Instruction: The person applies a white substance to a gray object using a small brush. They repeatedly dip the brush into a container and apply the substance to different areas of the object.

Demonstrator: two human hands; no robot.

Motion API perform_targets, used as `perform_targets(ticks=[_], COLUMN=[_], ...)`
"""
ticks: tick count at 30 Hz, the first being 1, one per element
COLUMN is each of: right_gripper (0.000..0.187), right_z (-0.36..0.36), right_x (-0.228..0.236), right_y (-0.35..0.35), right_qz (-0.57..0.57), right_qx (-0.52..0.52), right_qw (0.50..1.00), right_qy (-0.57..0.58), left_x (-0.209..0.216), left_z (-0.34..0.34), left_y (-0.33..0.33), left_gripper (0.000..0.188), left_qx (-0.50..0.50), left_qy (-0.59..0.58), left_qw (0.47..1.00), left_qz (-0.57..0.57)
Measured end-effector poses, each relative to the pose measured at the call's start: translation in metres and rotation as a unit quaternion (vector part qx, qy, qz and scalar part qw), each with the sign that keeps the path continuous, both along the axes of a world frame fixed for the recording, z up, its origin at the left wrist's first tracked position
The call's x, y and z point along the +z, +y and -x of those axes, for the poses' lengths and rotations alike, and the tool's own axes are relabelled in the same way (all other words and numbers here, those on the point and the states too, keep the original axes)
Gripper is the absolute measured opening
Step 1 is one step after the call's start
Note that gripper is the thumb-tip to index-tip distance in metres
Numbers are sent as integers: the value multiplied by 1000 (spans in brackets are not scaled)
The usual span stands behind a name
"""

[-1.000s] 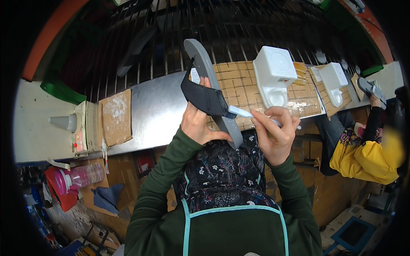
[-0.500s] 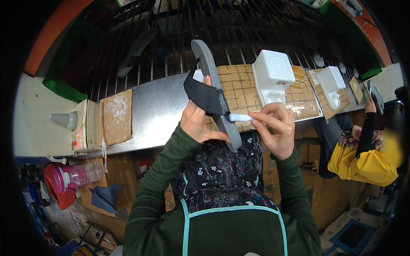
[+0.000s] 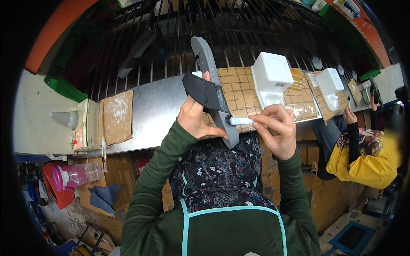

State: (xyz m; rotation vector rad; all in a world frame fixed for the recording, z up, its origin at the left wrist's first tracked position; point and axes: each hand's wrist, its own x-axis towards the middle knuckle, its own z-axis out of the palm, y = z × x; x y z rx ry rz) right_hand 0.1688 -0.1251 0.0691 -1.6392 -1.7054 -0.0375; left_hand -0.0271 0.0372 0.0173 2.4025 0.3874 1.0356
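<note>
My left hand (image 3: 193, 118) is closed round a sandal (image 3: 208, 57) with a grey sole and a wide black strap. The sandal stands tilted over the bench edge, toe end away from me. Some fingers pass under the strap and the thumb presses the sole near the heel. Between the thumb and fingers of my right hand (image 3: 277, 132) is a small brush (image 3: 241, 121) with a white handle. Its dark tip touches the sandal where the strap meets the sole's side. The strap's edge there looks dark and wet.
A white plastic dispenser (image 3: 273, 74) stands on taped cardboard (image 3: 235, 85); a second dispenser (image 3: 331, 83) is farther right. A metal rack (image 3: 171, 47) with sandals lies beyond the bench. At right sits a co-worker in yellow (image 3: 371, 158). A bottle (image 3: 83, 173) lies lower left.
The brush and my right hand have shifted slightly, with the tip still at the strap's base. The co-worker's other hand has come into view, holding a small brush-like tool.
</note>
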Motion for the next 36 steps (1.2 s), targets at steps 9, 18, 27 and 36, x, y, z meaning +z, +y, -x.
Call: perform_targets(ticks=[9, 18, 27, 36], right_gripper=[23, 23, 21, 20], right_z=[-1, 3, 1, -1], right_x=[3, 9, 13, 13], right_y=[-1, 5, 3, 0], right_qz=[-12, -61, -52, -36], right_qx=[0, -23, -4, 1], right_qw=[997, 998, 998, 999], right_qy=[70, 19, -20, -28], left_x=[7, 14, 14, 12], left_z=[-1, -5, -4, -3], left_y=[4, -3, -1, 4], left_gripper=[148, 150, 150, 149], left_qx=[-16, -17, -11, -17], left_qy=[-9, -17, -13, -16], left_qw=[1000, 999, 999, 1000], left_qz=[-12, -27, -48, -21])
